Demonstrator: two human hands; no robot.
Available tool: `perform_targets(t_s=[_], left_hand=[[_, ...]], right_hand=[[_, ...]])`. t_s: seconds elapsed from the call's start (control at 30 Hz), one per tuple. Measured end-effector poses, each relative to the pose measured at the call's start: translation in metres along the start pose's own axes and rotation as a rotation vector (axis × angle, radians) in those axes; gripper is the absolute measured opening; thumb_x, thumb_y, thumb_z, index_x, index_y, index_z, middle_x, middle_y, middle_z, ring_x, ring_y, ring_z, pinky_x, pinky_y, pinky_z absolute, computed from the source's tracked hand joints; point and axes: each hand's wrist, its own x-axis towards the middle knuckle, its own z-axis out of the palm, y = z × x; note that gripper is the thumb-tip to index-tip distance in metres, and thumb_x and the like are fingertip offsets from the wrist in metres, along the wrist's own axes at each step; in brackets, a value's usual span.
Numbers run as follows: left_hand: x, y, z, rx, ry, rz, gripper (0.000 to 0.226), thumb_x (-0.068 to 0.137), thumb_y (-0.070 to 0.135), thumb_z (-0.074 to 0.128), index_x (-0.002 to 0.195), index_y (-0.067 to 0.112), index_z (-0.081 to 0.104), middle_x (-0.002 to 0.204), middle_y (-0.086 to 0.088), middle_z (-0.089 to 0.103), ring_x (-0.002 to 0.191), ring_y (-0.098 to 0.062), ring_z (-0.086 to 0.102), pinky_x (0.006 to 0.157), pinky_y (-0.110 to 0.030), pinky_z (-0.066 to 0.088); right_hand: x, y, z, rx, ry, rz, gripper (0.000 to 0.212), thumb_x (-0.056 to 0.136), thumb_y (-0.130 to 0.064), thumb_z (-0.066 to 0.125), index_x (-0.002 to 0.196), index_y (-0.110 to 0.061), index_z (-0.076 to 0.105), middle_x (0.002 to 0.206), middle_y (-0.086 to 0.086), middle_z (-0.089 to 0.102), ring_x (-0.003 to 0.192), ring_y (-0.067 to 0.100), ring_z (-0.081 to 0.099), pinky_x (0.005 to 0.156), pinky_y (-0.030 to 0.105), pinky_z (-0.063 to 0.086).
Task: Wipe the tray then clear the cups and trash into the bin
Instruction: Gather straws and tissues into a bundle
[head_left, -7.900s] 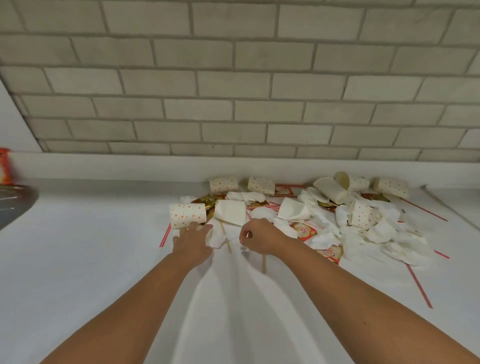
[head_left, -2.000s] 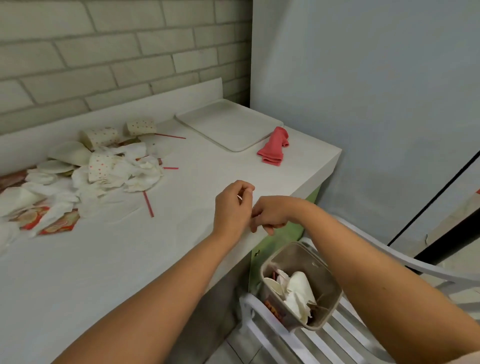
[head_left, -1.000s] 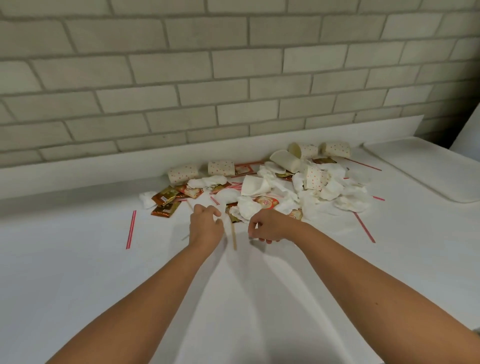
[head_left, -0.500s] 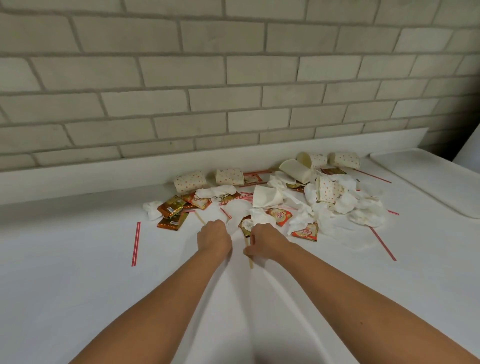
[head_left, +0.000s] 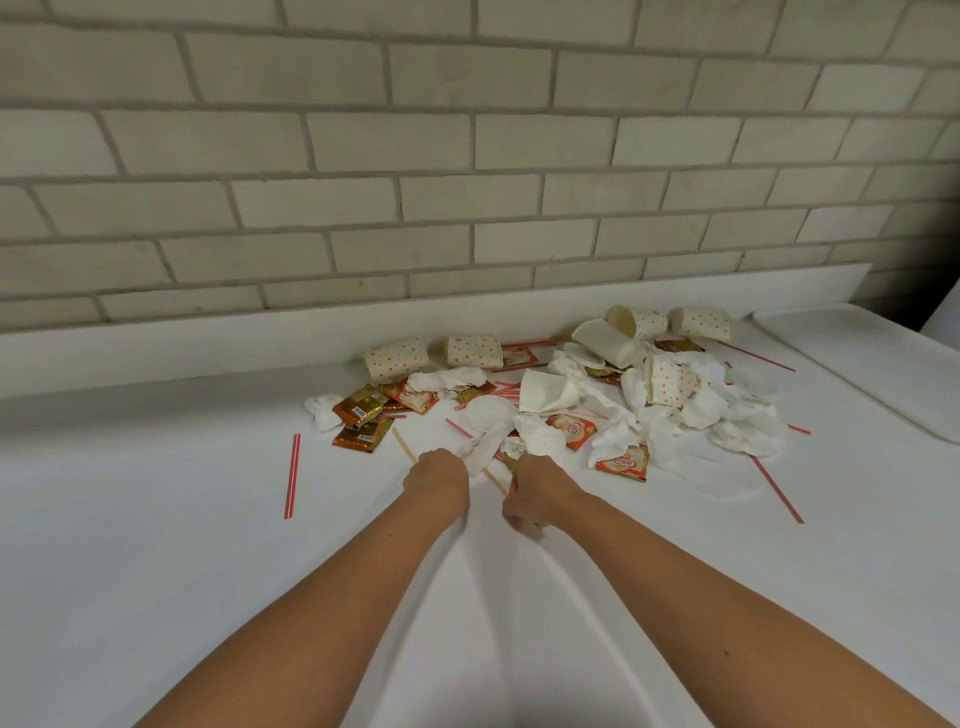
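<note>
Trash pile (head_left: 597, 415) is sitting centre-right of the frame, against the back ledge. Dotted cups (head_left: 397, 357) are lying on their sides among crumpled napkins (head_left: 670, 431) and sachets (head_left: 361, 413). I am working its near edge, since that is the part lying closest to me. My left hand (head_left: 436, 480) and right hand (head_left: 540, 493) are sitting knuckles-up, side by side, fingers curled under; whether they are gripping anything I cannot tell. A wooden stirrer (head_left: 496, 482) is lying between them. Tray (head_left: 883, 364) is lying at the right edge, apart from the mess. Loose red straws (head_left: 292, 475) are lying out left and right — stragglers likely needing separate pickups. Bin is not showing.
</note>
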Motion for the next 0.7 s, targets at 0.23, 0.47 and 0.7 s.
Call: perform_targets(t_s=[0.23,0.47,0.7], left_hand=[[-0.017,-0.022,-0.017,-0.051,-0.025,0.055,0.039,0.095,-0.003,0.034,0.134,-0.001,0.035,0.139,-0.017,0.036,0.126,-0.026,0.044,0.099,-0.028,0.040],[-0.011,-0.065,-0.035,-0.154,0.017,0.088,0.026,0.098,0.003,0.032,0.117,-0.002,0.049,0.094,-0.010,0.055,0.092,-0.024,0.056,0.063,-0.023,0.043],[-0.009,-0.106,-0.048,-0.298,0.124,-0.031,0.029,0.100,0.010,0.029,0.119,-0.001,0.048,0.110,-0.016,0.056,0.088,-0.025,0.053,0.057,-0.021,0.036]], right_hand=[[-0.010,-0.014,-0.004,-0.091,-0.103,-0.023,0.029,0.080,-0.003,0.059,0.057,-0.008,0.041,0.057,0.004,0.043,0.048,0.014,0.041,0.048,0.022,0.034],[-0.010,-0.043,0.000,-0.036,-0.088,-0.130,0.016,0.092,-0.003,0.037,0.104,-0.008,0.047,0.102,0.016,0.053,0.083,0.022,0.047,0.052,0.020,0.031],[0.011,-0.083,0.022,-0.030,0.044,-0.213,0.027,0.095,-0.022,0.046,0.112,-0.003,0.052,0.117,0.015,0.051,0.086,0.020,0.044,0.057,0.023,0.035]])
